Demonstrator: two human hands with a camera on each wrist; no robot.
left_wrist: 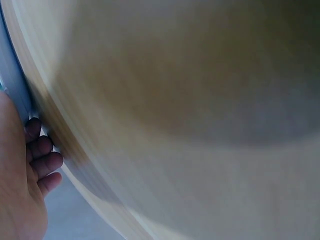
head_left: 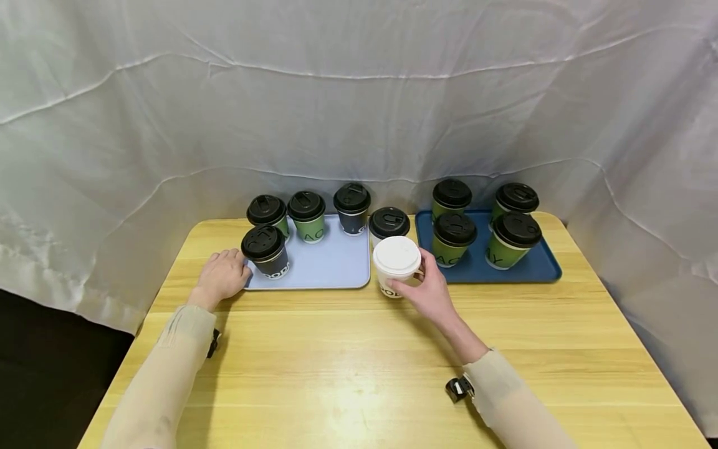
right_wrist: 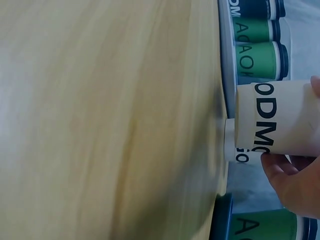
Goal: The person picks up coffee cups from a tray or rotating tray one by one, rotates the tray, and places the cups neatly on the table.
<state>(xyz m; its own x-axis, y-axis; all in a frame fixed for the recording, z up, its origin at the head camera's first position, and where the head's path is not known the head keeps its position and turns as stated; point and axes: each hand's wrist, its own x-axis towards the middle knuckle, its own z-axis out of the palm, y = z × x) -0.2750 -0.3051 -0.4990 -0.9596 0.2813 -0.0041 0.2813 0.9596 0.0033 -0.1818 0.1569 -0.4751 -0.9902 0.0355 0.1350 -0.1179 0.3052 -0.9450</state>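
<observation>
Right hand (head_left: 429, 293) grips white-lidded cup (head_left: 397, 254), apparently for transfer, next likely requiring level placement; left hand (head_left: 222, 274) closure indeterminable.

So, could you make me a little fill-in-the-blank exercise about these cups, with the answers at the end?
1. The cup in the right hand has a ____ lid.
2. The other white cup, between the two trays, has a ____ top.
3. On the dark blue tray, the number of green cups is ____.
4. The light blue tray bears two green cups and ____ dark cups.

Missing words: white; black; four; two.
</observation>
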